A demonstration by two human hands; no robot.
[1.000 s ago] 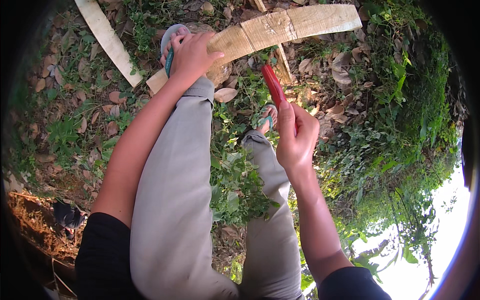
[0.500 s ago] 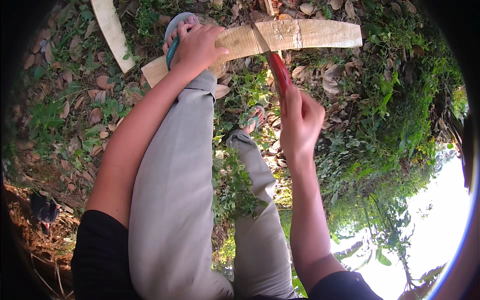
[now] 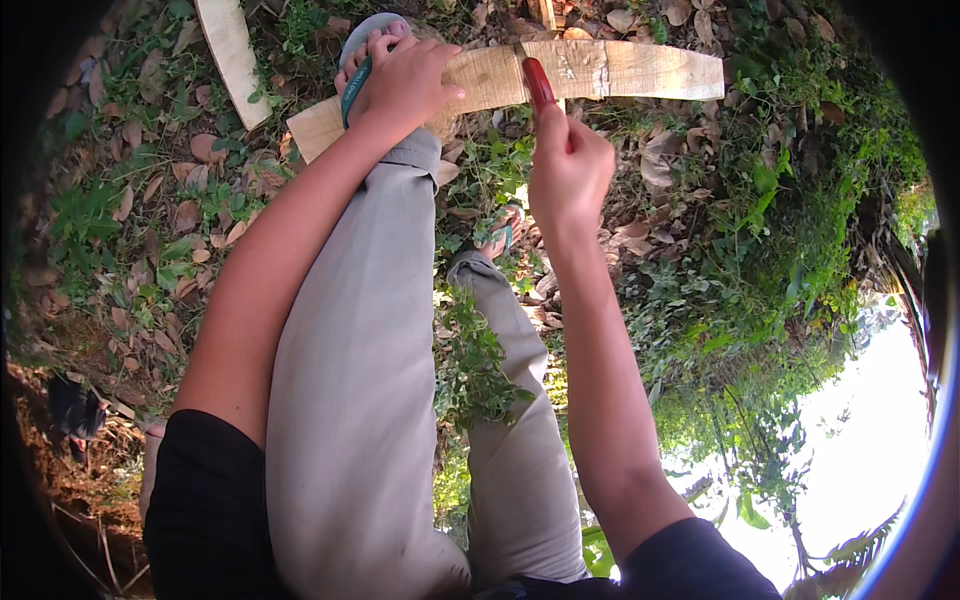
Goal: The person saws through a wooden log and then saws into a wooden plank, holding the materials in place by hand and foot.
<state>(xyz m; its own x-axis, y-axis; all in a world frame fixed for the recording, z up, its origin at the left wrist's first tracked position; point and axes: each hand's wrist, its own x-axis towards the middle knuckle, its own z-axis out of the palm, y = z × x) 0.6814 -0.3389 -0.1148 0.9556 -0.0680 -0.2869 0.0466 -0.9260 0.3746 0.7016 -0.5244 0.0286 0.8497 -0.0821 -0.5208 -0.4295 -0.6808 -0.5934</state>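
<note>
A curved, pale wooden board (image 3: 650,70) lies crosswise at the top of the view. My left hand (image 3: 405,85) rests on its left part with fingers spread, beside my sandalled foot (image 3: 372,38), which also bears on the board. In my right hand (image 3: 570,165), fingers are wrapped around the red handle (image 3: 538,80) of a saw. The handle reaches over the near edge of the board. Only a short bit of the blade (image 3: 519,50) shows, set in the board near its middle; the rest is hidden.
Another pale board (image 3: 235,65) lies at the upper left. A thin wooden strip (image 3: 546,14) pokes out beyond the curved board. Dry leaves and green plants (image 3: 770,180) cover the ground. My other foot (image 3: 503,235) stands between the arms. A dark-clothed figure (image 3: 75,415) appears at the far left.
My right hand has pushed the saw away from me and slightly left, so the handle now overlaps the board and less blade shows. My left hand stays on the board.
</note>
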